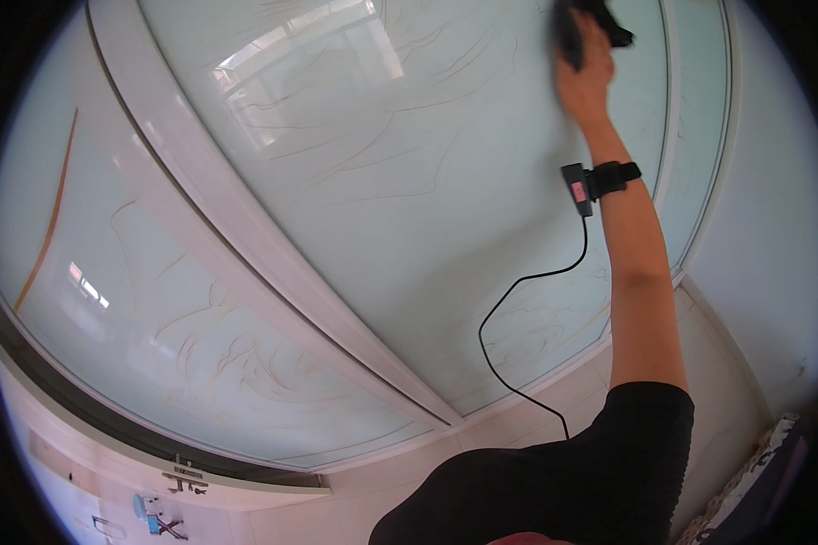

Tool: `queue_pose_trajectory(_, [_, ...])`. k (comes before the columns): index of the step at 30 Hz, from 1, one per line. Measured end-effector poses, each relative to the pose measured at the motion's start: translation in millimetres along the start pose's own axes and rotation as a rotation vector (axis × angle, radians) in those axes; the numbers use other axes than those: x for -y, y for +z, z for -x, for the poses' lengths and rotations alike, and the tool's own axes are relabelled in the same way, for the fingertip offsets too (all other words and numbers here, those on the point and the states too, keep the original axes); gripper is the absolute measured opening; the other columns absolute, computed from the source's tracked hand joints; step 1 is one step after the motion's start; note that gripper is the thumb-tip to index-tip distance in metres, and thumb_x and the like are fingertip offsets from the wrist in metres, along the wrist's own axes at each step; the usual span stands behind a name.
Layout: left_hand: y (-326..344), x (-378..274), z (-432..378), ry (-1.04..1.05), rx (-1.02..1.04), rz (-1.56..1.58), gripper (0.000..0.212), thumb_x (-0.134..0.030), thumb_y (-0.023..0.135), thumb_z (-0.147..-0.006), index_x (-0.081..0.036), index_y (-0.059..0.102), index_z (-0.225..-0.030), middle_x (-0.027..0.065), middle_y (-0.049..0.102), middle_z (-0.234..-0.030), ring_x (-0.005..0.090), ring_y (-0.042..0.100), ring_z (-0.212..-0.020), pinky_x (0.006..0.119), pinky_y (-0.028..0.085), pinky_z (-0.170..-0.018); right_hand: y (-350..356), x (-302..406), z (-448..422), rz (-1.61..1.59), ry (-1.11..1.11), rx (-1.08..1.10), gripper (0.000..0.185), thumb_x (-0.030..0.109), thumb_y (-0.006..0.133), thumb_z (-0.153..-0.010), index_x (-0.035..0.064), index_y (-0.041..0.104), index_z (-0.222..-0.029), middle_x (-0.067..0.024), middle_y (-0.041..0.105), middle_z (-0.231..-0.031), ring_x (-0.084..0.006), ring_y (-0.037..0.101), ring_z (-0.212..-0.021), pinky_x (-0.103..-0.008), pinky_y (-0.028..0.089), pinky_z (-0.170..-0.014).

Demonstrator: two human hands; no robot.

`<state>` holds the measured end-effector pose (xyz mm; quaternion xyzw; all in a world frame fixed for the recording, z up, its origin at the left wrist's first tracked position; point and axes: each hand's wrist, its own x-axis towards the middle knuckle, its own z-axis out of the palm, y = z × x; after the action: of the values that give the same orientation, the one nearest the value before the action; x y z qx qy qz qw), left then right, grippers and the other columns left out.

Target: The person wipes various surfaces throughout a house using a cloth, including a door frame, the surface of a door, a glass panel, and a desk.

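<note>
My right hand (pixel 586 68) reaches up to the tall frosted glass panel (pixel 382 191) with thin brown line patterns. Its fingers are on a black object (pixel 568 37), blurred and cut off by the top edge; whether it is a cloth or something firmer I cannot tell. Around my right wrist sits a black strap (pixel 610 180) with a small black device (pixel 577 191), and a thin black cable (pixel 481 334) runs from it down towards my body. My left hand is out of view.
A white frame post (pixel 266 266) divides the glass panels. At the lower left stand an open white door with a lock and keys (pixel 187 480) and a light blue folding stool (pixel 153 523). A pale wall (pixel 770 204) rises at the right, above patterned fabric (pixel 743 484).
</note>
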<state>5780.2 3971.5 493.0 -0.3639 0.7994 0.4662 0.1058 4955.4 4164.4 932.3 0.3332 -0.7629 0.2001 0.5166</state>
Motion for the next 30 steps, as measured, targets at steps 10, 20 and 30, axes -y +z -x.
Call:
queue_pose_trajectory(10, [-55.1,-116.5,-51.6,0.189,-0.135,-0.011,0.065,-0.011,0.064,-0.087,0.006,0.030,-0.140,0.0278,0.037,-0.141,0.0421,0.035,-0.130,0.046,0.028,-0.109,-85.0,-139.7,142.2,0.141,1.517,-0.221,0.084,0.063,0.049,-0.088,0.0062,0.034,-0.149,-0.0159,0.035,-0.153,-0.0358,0.035,-0.138,-0.0448,0.033,-0.111])
queue_pose_trajectory(20, [-109.4,-338.4,-127.3,0.587,-0.323,-0.010,0.084,-0.013,0.073,-0.082,0.004,0.023,-0.147,0.0275,0.030,-0.149,0.0447,0.025,-0.139,0.051,0.023,-0.114,-50.8,34.8,15.7,0.364,0.138,0.045,0.062,0.048,0.060,-0.088,0.0207,0.046,-0.141,-0.0107,0.042,-0.147,-0.0381,0.032,-0.138,-0.0563,0.023,-0.110])
queue_pose_trajectory(30, [-54.8,-450.0,-160.5,0.519,-0.712,-0.085,0.123,-0.045,0.087,-0.061,-0.004,0.013,-0.150,0.0426,-0.002,-0.148,0.0564,0.006,-0.137,0.067,0.011,-0.107,-27.2,202.4,45.7,-0.232,-0.503,0.654,0.053,0.020,0.075,-0.067,0.0309,0.064,-0.118,0.0009,0.060,-0.118,-0.0276,0.047,-0.126,-0.0583,0.018,-0.114])
